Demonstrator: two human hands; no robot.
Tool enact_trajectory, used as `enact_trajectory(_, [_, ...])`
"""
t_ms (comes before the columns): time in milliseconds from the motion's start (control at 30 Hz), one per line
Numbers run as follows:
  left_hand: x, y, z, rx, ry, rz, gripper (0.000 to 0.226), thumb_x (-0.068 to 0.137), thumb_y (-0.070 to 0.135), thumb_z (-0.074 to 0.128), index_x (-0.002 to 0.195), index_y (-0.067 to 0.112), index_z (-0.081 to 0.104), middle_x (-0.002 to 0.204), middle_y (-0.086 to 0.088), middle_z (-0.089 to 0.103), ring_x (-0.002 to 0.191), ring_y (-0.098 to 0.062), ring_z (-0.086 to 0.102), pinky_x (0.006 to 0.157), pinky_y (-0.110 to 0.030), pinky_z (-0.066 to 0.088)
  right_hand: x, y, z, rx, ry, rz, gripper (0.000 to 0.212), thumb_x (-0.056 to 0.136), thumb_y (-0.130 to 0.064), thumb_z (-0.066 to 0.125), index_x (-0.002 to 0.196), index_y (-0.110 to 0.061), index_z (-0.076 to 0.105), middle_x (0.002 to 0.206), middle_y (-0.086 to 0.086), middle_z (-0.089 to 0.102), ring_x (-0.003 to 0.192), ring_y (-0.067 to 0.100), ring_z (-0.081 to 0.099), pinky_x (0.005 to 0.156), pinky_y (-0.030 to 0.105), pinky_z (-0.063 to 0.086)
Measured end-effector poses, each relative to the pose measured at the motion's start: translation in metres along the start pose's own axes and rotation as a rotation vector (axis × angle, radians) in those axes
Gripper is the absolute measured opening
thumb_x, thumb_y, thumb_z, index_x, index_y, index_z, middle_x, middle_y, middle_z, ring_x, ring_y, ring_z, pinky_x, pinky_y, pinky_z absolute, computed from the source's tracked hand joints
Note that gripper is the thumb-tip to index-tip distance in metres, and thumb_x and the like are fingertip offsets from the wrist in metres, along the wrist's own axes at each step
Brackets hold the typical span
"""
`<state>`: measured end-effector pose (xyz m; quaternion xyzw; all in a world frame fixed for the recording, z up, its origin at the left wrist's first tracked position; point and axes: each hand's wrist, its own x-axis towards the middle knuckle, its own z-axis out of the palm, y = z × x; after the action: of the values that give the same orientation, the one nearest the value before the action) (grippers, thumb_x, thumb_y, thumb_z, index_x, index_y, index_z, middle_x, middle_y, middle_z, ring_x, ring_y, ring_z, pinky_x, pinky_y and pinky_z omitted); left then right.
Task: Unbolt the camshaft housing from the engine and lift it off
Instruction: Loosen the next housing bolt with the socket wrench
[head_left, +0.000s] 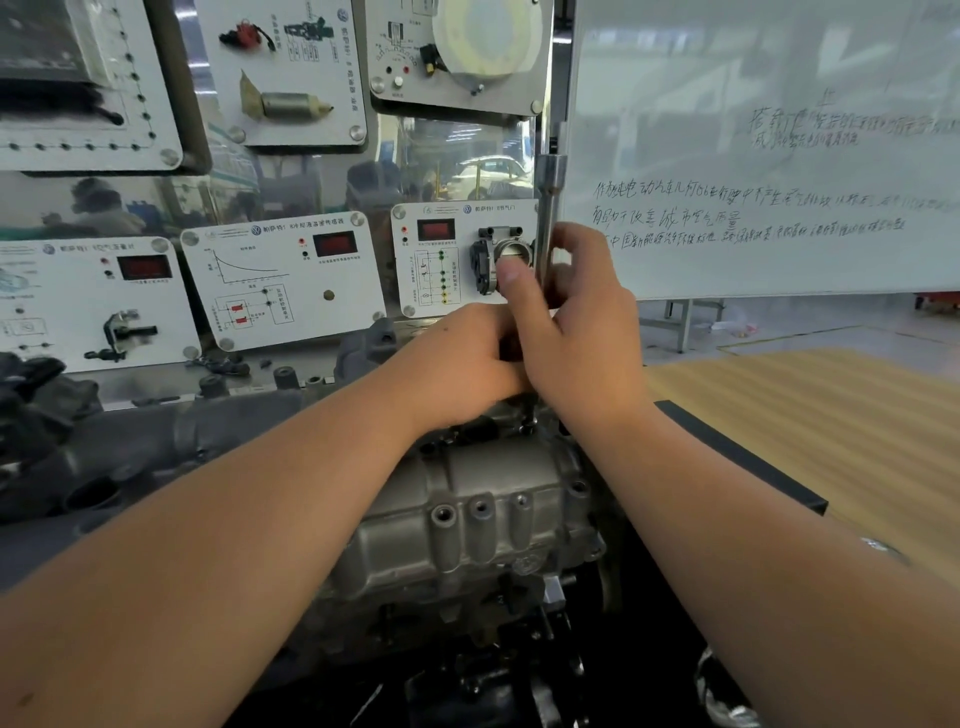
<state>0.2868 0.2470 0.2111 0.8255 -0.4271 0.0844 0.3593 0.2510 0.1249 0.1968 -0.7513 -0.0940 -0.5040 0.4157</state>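
- Right hand grips an upright wrench, fingers curled round its shaft, probably to keep it square on a far bolt.
- Left hand is curled against the right hand; what it holds is hidden.
- The housing, grey ribbed cast metal with open bolt holes, sits on the engine below the forearms.

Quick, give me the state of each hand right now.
Left hand: fingers curled, down at the foot of the wrench; what it grips is hidden.
Right hand: gripping the upright wrench shaft.
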Motion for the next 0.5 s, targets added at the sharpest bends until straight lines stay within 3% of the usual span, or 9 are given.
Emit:
enact_trajectory(100, [0.0018,-0.0015,0.002,0.01,0.003,0.006,0.038,0.085,0.008,0.069,0.065,0.039,0.059,0.057,0.026,0.063,0.053,0.01,0.058,0.045,-0.005,0.037,-0.0009,-0.0011,-0.0013,-0.039,0.03,-0.058,0.024,0.101,-0.035,0.056,0.1,-0.011,0.059,0.072,-0.005,0.062,0.072,0.015,0.058,0.064,0.035,0.046])
enact_trajectory(200, [0.0006,-0.0019,0.0,-0.029,-0.017,-0.01,0.049,0.087,0.01,0.071,0.068,0.055,0.066,0.066,0.026,0.067,0.061,0.009,0.062,0.052,-0.006,0.041,-0.0004,-0.0001,-0.0003,-0.045,-0.018,-0.03,0.035,0.104,-0.033,0.045,0.088,-0.005,0.058,0.075,0.006,0.069,0.068,0.019,0.062,0.065,0.044,0.048])
enact_trajectory(300, [0.0,-0.002,-0.0008,-0.035,-0.022,-0.011,0.035,0.088,0.012,0.071,0.075,0.044,0.065,0.074,0.024,0.07,0.069,0.005,0.065,0.058,-0.008,0.045,0.0003,0.0,0.0005,-0.021,-0.019,-0.025,0.036,0.104,-0.034,0.04,0.096,-0.007,0.061,0.078,-0.002,0.071,0.07,0.012,0.063,0.067,0.042,0.049])
enact_trajectory(400, [-0.0013,0.0017,0.0001,0.017,-0.014,0.003,0.043,0.088,0.01,0.069,0.066,0.047,0.064,0.062,0.028,0.065,0.06,0.01,0.062,0.051,-0.005,0.041,-0.0004,-0.0002,0.0007,-0.002,-0.024,-0.032,0.027,0.103,-0.037,0.049,0.118,-0.016,0.056,0.079,-0.005,0.07,0.071,0.009,0.064,0.065,0.03,0.052])
enact_trajectory(433, [-0.0006,0.0013,0.001,0.034,-0.014,0.009,0.044,0.087,0.008,0.068,0.062,0.044,0.063,0.055,0.027,0.062,0.054,0.01,0.059,0.047,-0.005,0.038,-0.001,0.0002,0.0005,-0.005,-0.014,-0.048,0.022,0.102,-0.036,0.053,0.116,-0.019,0.054,0.077,-0.008,0.067,0.07,0.008,0.063,0.061,0.025,0.049])
enact_trajectory(500, [0.0008,0.0001,0.0021,0.03,-0.011,0.016,0.041,0.085,0.005,0.067,0.06,0.037,0.057,0.05,0.024,0.06,0.049,0.009,0.056,0.044,-0.005,0.036,-0.0017,-0.0013,-0.001,-0.022,0.014,-0.076,0.017,0.101,-0.034,0.056,0.097,-0.017,0.052,0.071,-0.007,0.06,0.068,0.012,0.057,0.058,0.028,0.045])
